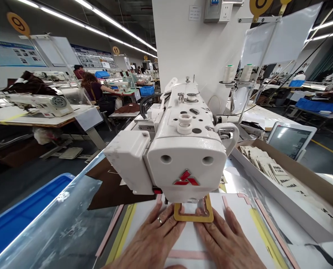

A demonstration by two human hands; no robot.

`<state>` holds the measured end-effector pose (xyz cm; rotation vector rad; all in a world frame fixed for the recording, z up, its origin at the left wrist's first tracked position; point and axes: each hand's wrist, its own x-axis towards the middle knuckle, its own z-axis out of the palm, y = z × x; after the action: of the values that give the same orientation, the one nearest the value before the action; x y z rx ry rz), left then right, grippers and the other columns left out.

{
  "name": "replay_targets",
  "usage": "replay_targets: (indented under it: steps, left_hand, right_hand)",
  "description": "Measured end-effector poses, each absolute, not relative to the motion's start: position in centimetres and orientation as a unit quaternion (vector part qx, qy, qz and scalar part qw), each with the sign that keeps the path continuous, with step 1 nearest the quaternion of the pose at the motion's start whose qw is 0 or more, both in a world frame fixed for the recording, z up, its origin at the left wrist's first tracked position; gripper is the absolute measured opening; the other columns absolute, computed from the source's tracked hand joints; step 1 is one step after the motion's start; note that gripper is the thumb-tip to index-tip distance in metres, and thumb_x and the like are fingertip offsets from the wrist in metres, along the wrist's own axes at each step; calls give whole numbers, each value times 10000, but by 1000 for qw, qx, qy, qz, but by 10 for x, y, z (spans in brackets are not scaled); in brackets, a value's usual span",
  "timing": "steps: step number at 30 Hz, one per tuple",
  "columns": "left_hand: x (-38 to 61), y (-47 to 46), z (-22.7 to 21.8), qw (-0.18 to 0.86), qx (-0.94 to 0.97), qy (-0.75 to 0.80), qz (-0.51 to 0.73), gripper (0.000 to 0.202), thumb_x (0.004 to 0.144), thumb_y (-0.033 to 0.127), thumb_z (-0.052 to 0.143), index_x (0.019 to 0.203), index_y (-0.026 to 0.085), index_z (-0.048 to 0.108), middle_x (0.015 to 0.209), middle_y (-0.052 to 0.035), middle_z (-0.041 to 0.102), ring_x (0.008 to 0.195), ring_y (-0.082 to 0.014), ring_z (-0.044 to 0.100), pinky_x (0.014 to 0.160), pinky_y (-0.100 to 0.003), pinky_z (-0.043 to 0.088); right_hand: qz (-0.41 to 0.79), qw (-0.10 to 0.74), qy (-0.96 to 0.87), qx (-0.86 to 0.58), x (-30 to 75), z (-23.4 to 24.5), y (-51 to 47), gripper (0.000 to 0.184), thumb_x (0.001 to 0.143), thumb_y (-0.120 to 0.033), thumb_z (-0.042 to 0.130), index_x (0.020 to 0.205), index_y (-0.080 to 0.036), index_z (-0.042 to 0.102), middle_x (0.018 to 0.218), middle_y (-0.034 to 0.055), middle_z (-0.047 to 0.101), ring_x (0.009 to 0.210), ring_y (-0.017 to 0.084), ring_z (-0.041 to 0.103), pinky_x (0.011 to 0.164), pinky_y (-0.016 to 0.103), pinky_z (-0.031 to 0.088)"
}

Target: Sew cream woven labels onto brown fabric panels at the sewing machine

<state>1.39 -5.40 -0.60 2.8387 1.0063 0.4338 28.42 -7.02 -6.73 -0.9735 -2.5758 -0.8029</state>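
My left hand (158, 232) lies flat with its fingers stretched forward, a ring on one of them. It presses on a white panel (189, 239) beneath the sewing machine head (186, 160). On the other side my right hand (221, 233) also lies flat, fingers extended. Between the hands sits a yellow rectangular frame (193, 218) under the machine head, with fingers of both hands close against its sides. Whether they touch it I cannot tell. The needle area is hidden behind the head. A dark brown piece of material (113, 188) lies left of the panel.
Pink strips (190, 254) and yellow strips (263, 228) mark the panel. A long cardboard box (278, 194) of printed labels stands at right, near a tablet-like screen (291, 140). A blue bin (29, 220) is at lower left. Co-workers sit at machines behind.
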Motion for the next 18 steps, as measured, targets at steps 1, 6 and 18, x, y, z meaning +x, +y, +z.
replay_targets:
  steps: [1,6,18]
  left_hand:
    - [14,-54,-7,49,932,330,142,1005,996,537,657,1681,326,-47,1647,-56,418,1487,-351,436,1275,-570,280]
    - [8,-44,-28,53,942,308,119,1010,965,657,644,1692,257,68,1642,-83,423,1502,-344,415,1291,-536,253]
    - [5,-39,-39,23,949,291,123,1050,960,709,608,1690,210,42,1633,-97,437,1493,-337,422,1283,-515,250]
  right_hand:
    - [-283,134,-888,-337,284,-66,-70,649,1034,-623,412,1400,-147,655,1437,105,653,1164,372,691,867,541,609]
    - [-288,113,-891,-332,281,-63,-72,672,1021,-632,441,1477,-161,592,1491,135,602,1207,397,668,839,550,618]
    - [-302,153,-858,-386,258,-81,-68,591,977,-523,496,1444,-185,625,1570,95,532,1319,447,549,984,719,506]
